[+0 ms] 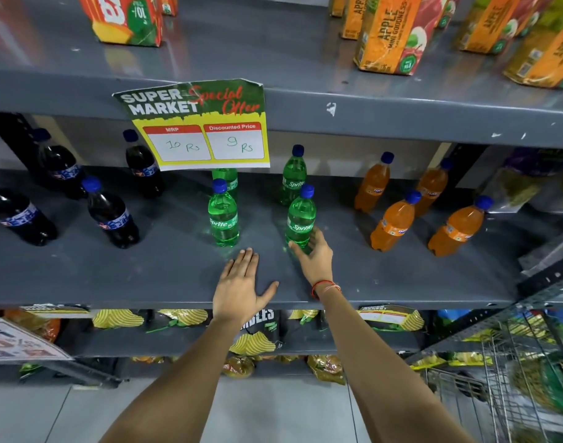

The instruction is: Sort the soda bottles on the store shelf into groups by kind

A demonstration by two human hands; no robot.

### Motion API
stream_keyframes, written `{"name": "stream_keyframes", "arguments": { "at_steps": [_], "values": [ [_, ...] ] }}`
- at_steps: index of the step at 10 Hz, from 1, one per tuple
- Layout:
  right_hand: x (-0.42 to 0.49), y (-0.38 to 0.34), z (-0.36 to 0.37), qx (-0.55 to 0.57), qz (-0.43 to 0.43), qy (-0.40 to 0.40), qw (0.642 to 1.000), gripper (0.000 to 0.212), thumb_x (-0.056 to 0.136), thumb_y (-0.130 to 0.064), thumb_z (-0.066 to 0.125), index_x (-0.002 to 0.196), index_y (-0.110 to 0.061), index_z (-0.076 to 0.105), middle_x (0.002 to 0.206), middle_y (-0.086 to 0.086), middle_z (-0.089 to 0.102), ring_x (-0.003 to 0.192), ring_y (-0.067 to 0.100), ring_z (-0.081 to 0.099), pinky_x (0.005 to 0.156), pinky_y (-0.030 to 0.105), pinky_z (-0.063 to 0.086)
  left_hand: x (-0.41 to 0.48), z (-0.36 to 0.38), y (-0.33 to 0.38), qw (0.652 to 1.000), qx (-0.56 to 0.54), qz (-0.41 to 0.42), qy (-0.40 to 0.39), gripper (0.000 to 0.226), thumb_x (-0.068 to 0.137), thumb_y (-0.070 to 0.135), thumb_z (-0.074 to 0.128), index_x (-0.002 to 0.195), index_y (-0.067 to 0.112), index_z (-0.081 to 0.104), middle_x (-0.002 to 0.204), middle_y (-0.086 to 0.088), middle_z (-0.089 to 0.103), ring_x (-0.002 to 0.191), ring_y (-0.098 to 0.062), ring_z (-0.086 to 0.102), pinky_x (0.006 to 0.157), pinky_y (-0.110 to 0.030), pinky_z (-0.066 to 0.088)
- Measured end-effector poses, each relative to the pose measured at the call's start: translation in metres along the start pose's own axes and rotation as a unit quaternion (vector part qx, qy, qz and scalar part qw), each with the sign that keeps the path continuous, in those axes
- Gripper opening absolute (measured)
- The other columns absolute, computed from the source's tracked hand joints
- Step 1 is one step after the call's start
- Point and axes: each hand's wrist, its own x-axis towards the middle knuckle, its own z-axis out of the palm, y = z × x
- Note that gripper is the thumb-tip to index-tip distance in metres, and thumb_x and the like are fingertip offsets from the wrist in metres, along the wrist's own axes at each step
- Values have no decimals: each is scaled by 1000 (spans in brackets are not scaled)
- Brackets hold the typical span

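On the grey middle shelf (401,282) stand three groups of blue-capped bottles. Several dark cola bottles (110,215) are at the left. Several green Sprite bottles (223,215) are in the middle. Several orange Fanta bottles (393,223) are at the right. My right hand (315,254) wraps around the base of the front right Sprite bottle (301,215), which stands upright. My left hand (241,282) lies flat and open on the shelf, just in front of the front left Sprite bottle, not touching it. One Sprite bottle is partly hidden behind the price sign.
A paper "Special Offer" price sign (200,126) hangs from the upper shelf edge over the middle. Juice cartons (392,33) stand on the upper shelf. Snack bags (251,343) fill the shelves below. A wire basket rack (513,362) is at the lower right.
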Motion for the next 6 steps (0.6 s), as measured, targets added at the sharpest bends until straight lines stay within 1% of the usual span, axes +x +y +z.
{"name": "stream_keyframes", "arguments": {
  "at_steps": [1,2,3,4,5,6],
  "values": [
    [-1,-1,0,-10,-11,-19,1000,50,82,-15,69,127,-9,47,115,13,66,105,26,62,93,33,48,-1,-1,-1,1000,1,0,-8,78,83,61,36,127,-2,52,136,-18,50,128,-28,43,104,-43,34],
    [0,-1,0,-18,-13,-27,999,51,84,-16,66,130,-9,45,118,13,65,109,28,61,95,35,48,0,0,0,1000,5,3,0,78,83,61,35,127,-2,52,135,-18,50,127,-28,44,104,-43,35],
    [-1,-5,0,-25,-10,-34,999,51,86,-15,64,132,-10,43,120,13,64,110,27,59,93,26,43,0,-1,1,1000,2,3,1,78,83,61,35,126,-3,52,135,-18,51,127,-28,45,103,-44,36],
    [1,-1,2,-30,-1,-37,999,53,86,-17,63,134,-9,42,123,13,63,113,27,58,93,25,42,1,1,-2,1000,-5,2,-6,78,83,61,35,127,-3,52,136,-18,50,127,-28,44,103,-44,35],
    [-1,-5,-1,-37,4,-50,998,59,85,-21,66,136,-9,39,126,14,61,117,29,56,99,32,43,-2,-2,0,999,-26,7,-35,82,83,63,31,131,-2,47,140,-17,45,131,-27,38,106,-44,30],
    [-1,-2,-1,-6,16,-27,1000,74,82,-28,70,142,-7,31,140,15,50,130,28,46,110,42,38,4,-5,-5,995,-76,10,-60,86,81,66,28,138,1,38,149,-14,32,138,-23,24,111,-40,18]
  ]
}}
